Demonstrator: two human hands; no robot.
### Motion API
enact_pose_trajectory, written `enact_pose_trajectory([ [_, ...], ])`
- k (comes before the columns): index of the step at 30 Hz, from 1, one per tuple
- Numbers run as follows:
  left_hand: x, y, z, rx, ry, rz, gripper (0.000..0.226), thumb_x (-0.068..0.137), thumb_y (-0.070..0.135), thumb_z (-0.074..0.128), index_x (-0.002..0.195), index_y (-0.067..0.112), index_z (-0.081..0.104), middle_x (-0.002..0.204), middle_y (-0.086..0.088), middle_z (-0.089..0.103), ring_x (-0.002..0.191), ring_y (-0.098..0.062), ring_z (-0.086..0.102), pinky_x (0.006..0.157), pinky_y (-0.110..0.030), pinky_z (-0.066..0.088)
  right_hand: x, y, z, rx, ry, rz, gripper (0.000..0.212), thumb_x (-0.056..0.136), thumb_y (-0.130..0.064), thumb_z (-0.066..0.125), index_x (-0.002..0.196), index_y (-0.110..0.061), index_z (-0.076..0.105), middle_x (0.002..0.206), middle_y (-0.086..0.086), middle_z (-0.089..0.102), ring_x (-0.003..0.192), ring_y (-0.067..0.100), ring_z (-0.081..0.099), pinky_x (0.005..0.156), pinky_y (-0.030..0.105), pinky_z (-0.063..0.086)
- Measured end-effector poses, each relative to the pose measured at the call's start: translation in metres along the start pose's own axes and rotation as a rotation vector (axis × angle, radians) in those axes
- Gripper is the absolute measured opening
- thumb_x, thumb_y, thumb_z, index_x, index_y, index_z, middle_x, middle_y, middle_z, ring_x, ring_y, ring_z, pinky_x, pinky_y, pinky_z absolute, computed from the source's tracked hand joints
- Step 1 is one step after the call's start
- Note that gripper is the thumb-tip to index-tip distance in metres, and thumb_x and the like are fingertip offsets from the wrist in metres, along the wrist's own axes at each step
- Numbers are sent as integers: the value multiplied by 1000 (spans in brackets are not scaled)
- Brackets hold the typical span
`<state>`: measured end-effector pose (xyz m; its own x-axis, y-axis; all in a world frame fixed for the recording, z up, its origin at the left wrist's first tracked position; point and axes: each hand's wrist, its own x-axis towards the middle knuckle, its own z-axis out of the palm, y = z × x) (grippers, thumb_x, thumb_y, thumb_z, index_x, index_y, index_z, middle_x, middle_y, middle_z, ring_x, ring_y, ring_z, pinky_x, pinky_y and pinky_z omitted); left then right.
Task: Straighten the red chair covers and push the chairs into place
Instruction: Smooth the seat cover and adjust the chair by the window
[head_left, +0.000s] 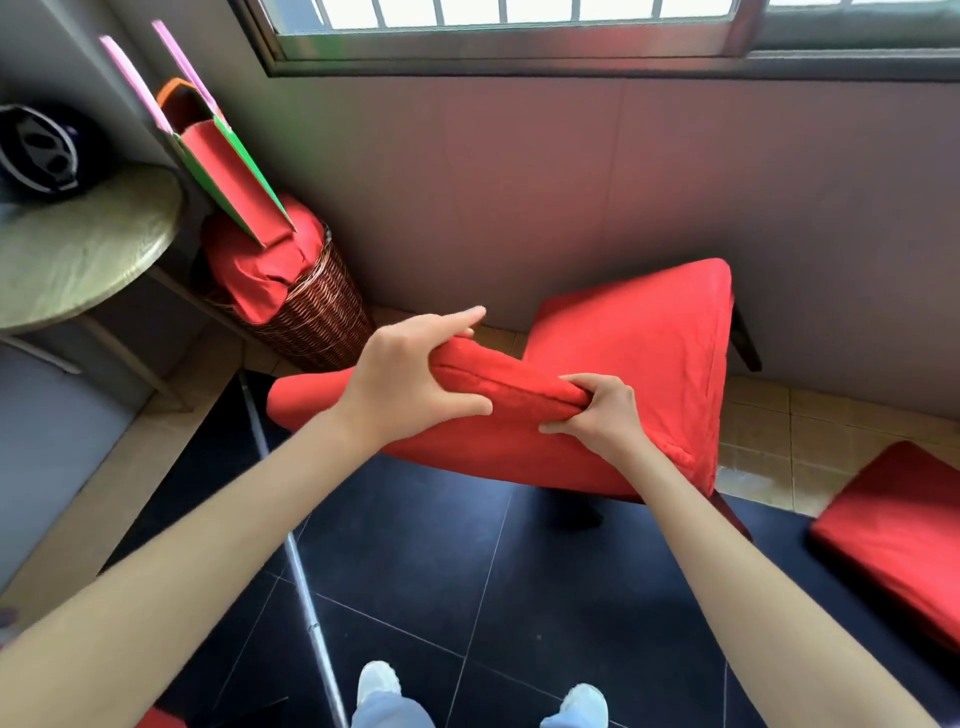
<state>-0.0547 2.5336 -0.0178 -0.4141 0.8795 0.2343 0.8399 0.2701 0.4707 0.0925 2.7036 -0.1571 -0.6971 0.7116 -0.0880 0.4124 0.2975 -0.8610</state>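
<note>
A chair with a red cover stands near the wall under the window, its backrest toward me. My left hand grips the top edge of the covered backrest, with the index finger stretched out past it. My right hand pinches the seam of the same top edge a little to the right. A second red-covered chair seat shows at the right edge.
A wicker basket stuffed with red cloth and a red paper bag stands left by the wall. A round table with a dark helmet is at far left. A metal pole leans across the dark tiled floor.
</note>
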Motion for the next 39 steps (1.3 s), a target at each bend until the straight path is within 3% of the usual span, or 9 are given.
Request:
enact_pose_trajectory([
  [2,-9,7,7,-135,45,-77,97,45,34,95,132,18,56,117,9,62,111,-6,59,101,-15,39,-5,8,-16,6,5,19,58,45,-18,94,101,-22,77,86,-19,66,85,-3,60,69,-3,33],
  [7,-1,45,28,-257,13,-106,81,42,57,82,113,20,70,108,12,67,104,-11,65,98,-36,48,-18,27,-58,-9,1,79,56,45,-16,94,98,-25,76,79,-29,63,81,-3,59,66,-2,34],
  [15,8,91,57,-250,26,-41,71,44,45,94,105,13,74,104,2,72,99,-18,66,92,-38,49,-45,40,-105,-52,-12,115,74,49,-18,94,118,-28,68,102,-19,65,105,2,58,78,-2,32],
  [19,11,106,58,-236,-41,-25,86,40,43,94,119,24,67,108,13,67,100,-15,60,94,-27,42,-58,32,-121,-93,-46,120,93,51,-22,93,136,-28,55,132,-8,59,126,10,50,101,18,34],
  [22,10,104,54,-291,-226,16,117,35,56,83,143,38,41,117,26,56,108,-7,49,97,-20,33,-68,14,-134,-93,-74,91,106,49,-21,93,142,-34,45,138,-9,54,130,8,45,103,19,32],
  [25,5,85,49,-318,-298,-19,128,35,59,77,148,47,18,135,22,45,126,0,37,106,-25,26,-81,-5,-148,-58,-83,46,116,45,-17,94,144,-41,39,137,-12,53,129,3,44,103,18,32],
  [31,-11,31,47,76,-346,-82,140,31,62,79,153,31,17,137,6,52,128,-19,44,110,-55,23,-109,-27,-177,14,-20,-16,135,41,-13,95,143,-60,21,129,-22,53,116,-10,49,101,10,34],
  [34,-4,31,59,86,-313,-49,141,36,55,89,153,30,14,124,7,62,113,-25,55,109,-53,27,-123,-22,-197,-2,71,-18,139,42,-10,95,144,-59,14,122,-16,56,106,-13,52,93,3,34],
  [39,13,63,85,82,-250,68,131,37,59,89,150,29,28,106,3,67,93,-23,58,97,-37,37,-143,-7,-231,-11,194,90,131,45,-8,93,133,-69,19,108,-13,56,104,8,52,103,29,43],
])
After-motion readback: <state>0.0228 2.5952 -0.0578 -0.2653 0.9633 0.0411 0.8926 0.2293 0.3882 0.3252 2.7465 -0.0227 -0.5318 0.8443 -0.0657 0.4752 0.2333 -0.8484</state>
